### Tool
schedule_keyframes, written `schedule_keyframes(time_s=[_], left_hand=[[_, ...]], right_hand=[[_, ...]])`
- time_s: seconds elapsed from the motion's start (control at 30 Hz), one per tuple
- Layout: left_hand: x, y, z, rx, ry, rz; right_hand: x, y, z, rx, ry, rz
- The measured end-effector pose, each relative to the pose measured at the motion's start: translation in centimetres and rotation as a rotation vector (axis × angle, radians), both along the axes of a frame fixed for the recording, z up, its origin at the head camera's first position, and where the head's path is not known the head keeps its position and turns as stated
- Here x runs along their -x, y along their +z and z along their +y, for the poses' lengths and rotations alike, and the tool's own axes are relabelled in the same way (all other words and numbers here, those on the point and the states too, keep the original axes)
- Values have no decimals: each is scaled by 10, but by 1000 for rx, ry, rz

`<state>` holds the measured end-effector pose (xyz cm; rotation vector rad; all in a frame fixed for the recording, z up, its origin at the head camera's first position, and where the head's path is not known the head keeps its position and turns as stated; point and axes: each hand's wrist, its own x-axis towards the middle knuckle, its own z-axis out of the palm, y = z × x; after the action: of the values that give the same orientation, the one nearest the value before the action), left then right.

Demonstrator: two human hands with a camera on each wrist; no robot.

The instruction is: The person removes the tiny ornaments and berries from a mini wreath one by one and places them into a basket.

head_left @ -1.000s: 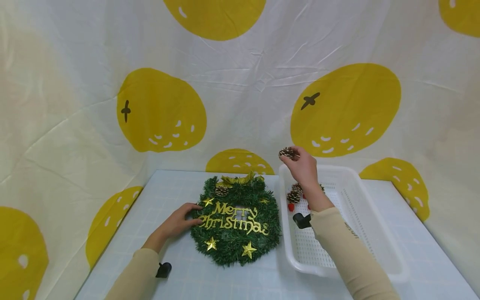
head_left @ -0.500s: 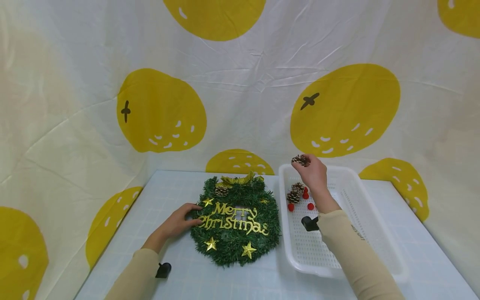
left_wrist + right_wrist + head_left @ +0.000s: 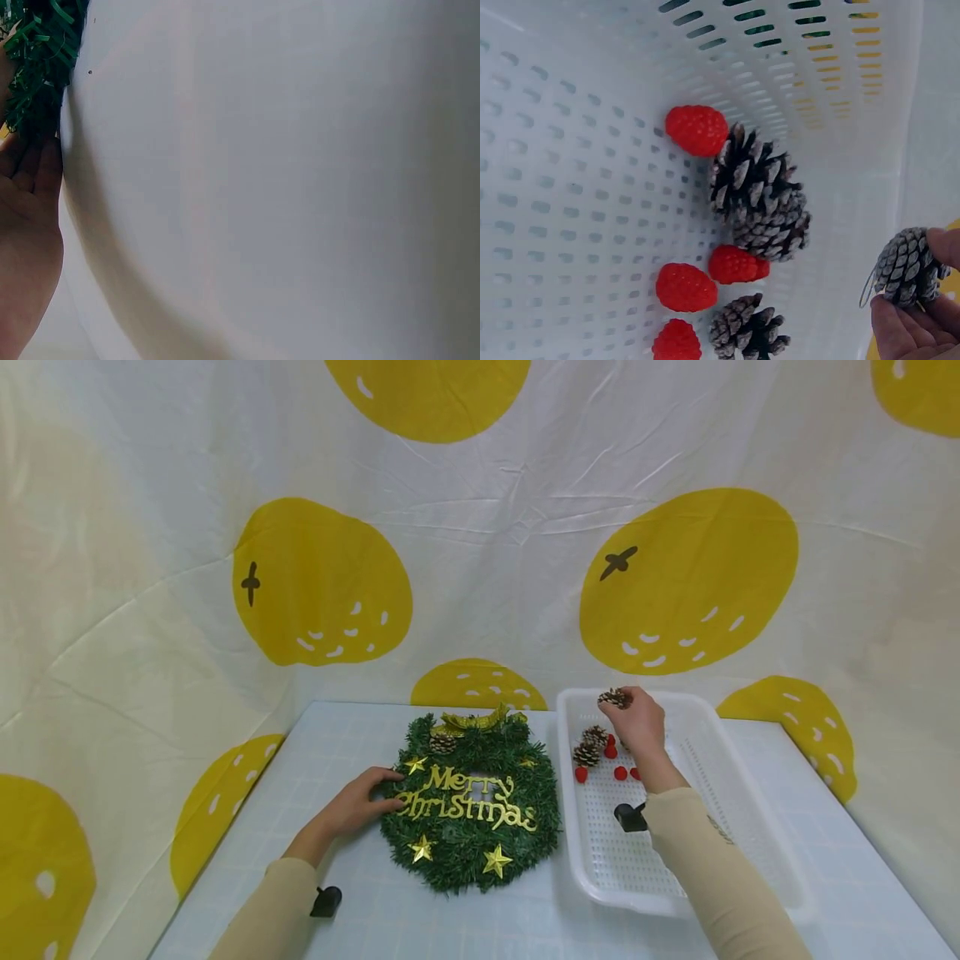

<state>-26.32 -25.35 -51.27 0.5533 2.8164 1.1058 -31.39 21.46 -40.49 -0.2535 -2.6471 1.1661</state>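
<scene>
My right hand (image 3: 642, 723) pinches a pine cone (image 3: 904, 262) between thumb and fingers, above the far part of the white basket (image 3: 757, 814). A thin wire loop sticks out from this cone in the right wrist view. To the left of the basket lies a green Christmas wreath (image 3: 457, 857) with gold "Merry Christmas" lettering (image 3: 468, 807), gold stars, a gold bow and a pine cone (image 3: 443, 743) near its top. My left hand (image 3: 362, 799) holds the wreath's left edge, its fingertips partly hidden in the tinsel (image 3: 43, 64).
Inside the basket, several pine cones (image 3: 751, 176) and several red berry-like pieces (image 3: 686, 287) lie on the perforated bottom, gathered toward its far left. Pale cloth covers the table (image 3: 360, 910). Behind hangs a white curtain (image 3: 480, 568) printed with yellow fruit.
My right hand has moved right and lower toward the basket with the pine cone, uncovering red pieces below. The left hand and the wreath have stayed still.
</scene>
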Motion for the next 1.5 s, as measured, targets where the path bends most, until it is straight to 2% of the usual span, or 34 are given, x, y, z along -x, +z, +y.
schedule_keyframes(time_s=[0.3,0.7,1.5], left_hand=[[-1,0,1,12,8,-1],[-2,2,2,6,6,-8],[-2,2,2,13,6,4]], right_hand=[[4,-18,10,-33,-25,-57],[3,-30,13,-50,-36,-78],[-1,-29,11,-67,-29,-123]])
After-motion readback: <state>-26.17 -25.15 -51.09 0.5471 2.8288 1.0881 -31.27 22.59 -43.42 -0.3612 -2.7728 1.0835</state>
